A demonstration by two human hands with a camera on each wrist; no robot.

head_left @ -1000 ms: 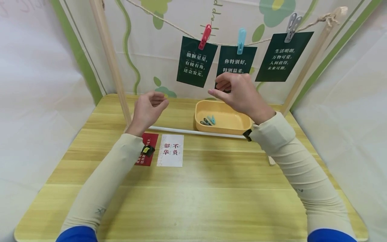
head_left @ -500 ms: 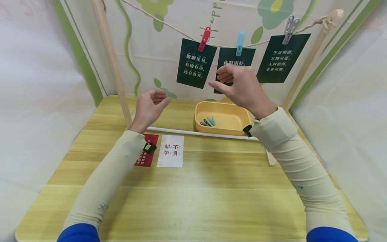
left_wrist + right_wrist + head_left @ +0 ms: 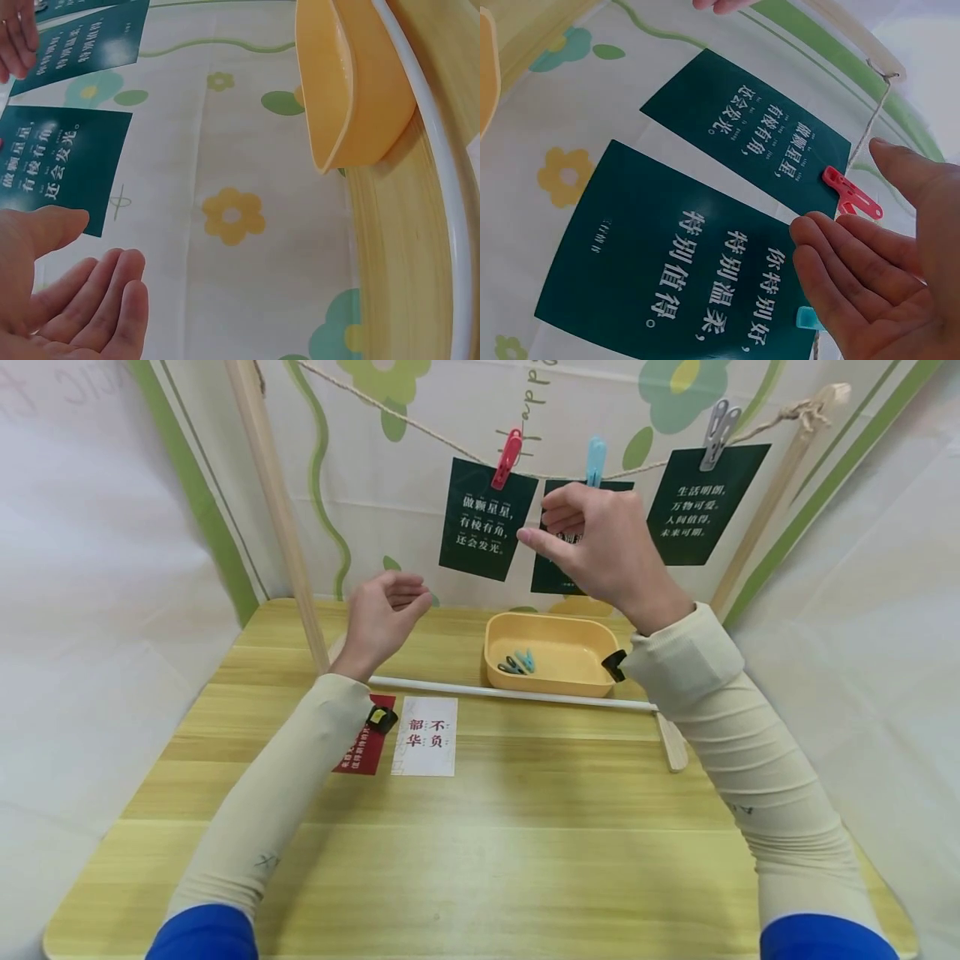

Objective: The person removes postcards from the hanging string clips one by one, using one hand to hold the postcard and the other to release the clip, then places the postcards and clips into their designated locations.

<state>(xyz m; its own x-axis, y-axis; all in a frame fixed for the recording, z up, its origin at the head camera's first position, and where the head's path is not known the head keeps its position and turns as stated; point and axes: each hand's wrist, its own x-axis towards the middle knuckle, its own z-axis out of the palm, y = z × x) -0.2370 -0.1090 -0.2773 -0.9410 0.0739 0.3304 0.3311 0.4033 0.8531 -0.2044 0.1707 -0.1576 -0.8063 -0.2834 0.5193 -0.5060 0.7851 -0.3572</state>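
Note:
Three dark green cards hang from a rope, each held by a clothespin. The left card [image 3: 480, 539] has a red clothespin [image 3: 508, 458], the middle card [image 3: 555, 581] a light blue clothespin [image 3: 596, 462], the right card [image 3: 701, 510] a grey clothespin [image 3: 718, 437]. My right hand [image 3: 611, 547] holds nothing, its fingers loosely bent in front of the middle card and hiding part of it. My left hand [image 3: 381, 625], also holding nothing, is lower and left of the left card. In the left wrist view, that hand's relaxed fingers [image 3: 112, 300] lie apart from the card's corner.
A yellow tray [image 3: 555, 683] with several small clothespins [image 3: 517, 662] stands behind a white rod [image 3: 480, 691]. A white card [image 3: 423, 752] and a partly hidden red card [image 3: 371, 756] lie on the table. Wooden posts [image 3: 273, 502] carry the rope.
My right hand has risen in front of the middle card, toward the blue clothespin. The left hand has moved slightly up and to the right. Cards and clothespins stay in place.

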